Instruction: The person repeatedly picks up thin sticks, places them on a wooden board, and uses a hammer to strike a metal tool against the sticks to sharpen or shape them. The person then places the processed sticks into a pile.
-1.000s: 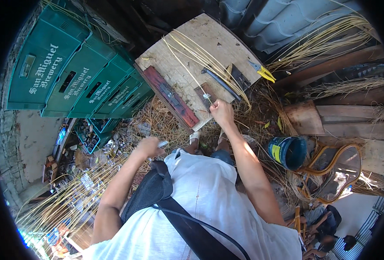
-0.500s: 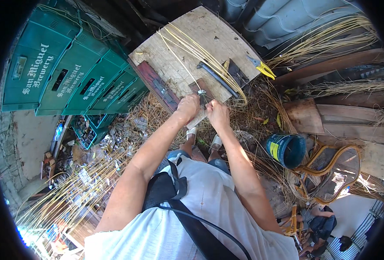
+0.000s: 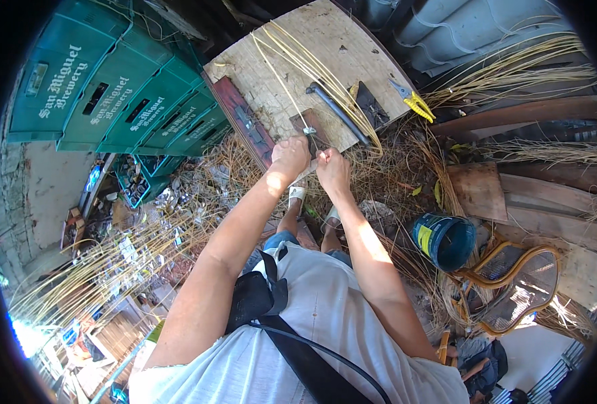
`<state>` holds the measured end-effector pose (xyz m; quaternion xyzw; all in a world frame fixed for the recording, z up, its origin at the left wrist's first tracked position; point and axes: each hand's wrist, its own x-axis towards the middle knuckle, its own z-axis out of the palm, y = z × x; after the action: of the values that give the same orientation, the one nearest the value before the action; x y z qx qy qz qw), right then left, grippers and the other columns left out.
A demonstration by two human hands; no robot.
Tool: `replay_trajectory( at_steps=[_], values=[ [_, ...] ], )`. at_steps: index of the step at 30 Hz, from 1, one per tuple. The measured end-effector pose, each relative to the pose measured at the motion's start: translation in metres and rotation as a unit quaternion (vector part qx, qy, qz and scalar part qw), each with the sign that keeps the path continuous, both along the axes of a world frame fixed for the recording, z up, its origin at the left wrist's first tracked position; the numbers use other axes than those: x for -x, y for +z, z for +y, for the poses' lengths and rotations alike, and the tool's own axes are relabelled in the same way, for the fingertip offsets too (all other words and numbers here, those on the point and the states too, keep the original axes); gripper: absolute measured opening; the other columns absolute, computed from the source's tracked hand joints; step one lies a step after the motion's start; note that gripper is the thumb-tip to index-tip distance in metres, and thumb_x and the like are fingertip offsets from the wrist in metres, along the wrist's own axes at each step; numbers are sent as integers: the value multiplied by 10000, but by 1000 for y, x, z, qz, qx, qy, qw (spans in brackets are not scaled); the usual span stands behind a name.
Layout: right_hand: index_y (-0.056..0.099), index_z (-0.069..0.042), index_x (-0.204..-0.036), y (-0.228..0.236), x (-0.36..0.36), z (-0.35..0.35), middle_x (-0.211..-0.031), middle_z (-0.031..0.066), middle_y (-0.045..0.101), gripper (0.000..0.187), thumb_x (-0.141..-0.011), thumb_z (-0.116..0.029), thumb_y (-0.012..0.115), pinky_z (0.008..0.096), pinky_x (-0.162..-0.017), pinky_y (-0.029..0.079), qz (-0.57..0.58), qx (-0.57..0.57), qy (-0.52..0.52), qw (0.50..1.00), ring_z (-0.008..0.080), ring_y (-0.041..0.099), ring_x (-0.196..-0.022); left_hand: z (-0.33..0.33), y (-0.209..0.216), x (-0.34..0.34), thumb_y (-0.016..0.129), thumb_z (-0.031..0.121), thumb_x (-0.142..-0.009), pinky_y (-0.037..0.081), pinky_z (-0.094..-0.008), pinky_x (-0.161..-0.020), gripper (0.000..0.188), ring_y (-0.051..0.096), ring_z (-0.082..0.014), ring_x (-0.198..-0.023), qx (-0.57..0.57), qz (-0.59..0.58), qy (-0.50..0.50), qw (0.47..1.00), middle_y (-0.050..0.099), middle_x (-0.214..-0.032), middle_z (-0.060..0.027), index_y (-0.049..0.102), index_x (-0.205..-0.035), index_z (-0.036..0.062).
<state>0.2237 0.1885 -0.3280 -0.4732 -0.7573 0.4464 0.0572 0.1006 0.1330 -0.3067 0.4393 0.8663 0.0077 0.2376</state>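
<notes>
My left hand (image 3: 290,159) is closed at the near edge of the wooden board (image 3: 352,54), beside a small metal piece (image 3: 309,130). What its fingers hold is hidden. My right hand (image 3: 333,168) is pinched just right of it, on the near end of a thin, pale rattan strip (image 3: 281,81). From the far side of the board, that strip runs down to the metal piece, which sits on a small brown block (image 3: 301,120). A hammer (image 3: 339,111) with a dark handle lies right of the block, next to more rattan strips (image 3: 312,62).
Yellow-handled pliers (image 3: 413,102) lie at the board's right edge, a dark red wooden bar (image 3: 234,108) along its left. Green crates (image 3: 86,84) are stacked at left. A teal bucket (image 3: 445,240) and a rattan-framed chair (image 3: 524,289) stand at right. Loose strips litter the ground (image 3: 217,175).
The view has shifted slightly. Both hands stay close together at the metal piece; the right hand sits slightly lower relative to the left.
</notes>
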Motion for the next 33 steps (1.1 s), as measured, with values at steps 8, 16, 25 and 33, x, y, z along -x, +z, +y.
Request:
replay_trajectory(
  at_steps=[8,16,25,33],
  values=[
    [550,-29,-959,19,-3,-7,-817,240,637,182,-910,-198,505,496,-686,470,-25,-4,6,1000,425,622,-789,3,21,-1,496,200,-824,501,-417,-865,298,623,-370,-998,17,-40,43,998,637,-1039,-250,639,-976,-12],
    [574,-54,-980,35,-291,-99,-776,219,620,205,-928,-204,445,441,-599,486,-153,43,121,980,385,607,-664,-1,10,2,463,193,-831,499,-428,-866,317,619,-386,-992,16,-65,34,997,632,-1046,-254,623,-1011,-12],
    [495,23,-1205,-3,-106,-19,-1142,239,577,480,-942,-376,447,457,-879,437,24,-146,157,976,404,556,-1039,4,6,6,489,257,-868,487,-382,-893,334,619,-323,-1040,34,-49,26,998,642,-1097,-188,621,-1073,30],
    [604,-18,-934,-9,-47,-11,-823,199,623,314,-938,-305,476,387,-712,462,105,33,29,994,358,610,-782,5,24,2,507,255,-863,484,-388,-904,335,605,-335,-1059,70,-44,18,996,624,-1124,-199,607,-1090,30]
  ],
)
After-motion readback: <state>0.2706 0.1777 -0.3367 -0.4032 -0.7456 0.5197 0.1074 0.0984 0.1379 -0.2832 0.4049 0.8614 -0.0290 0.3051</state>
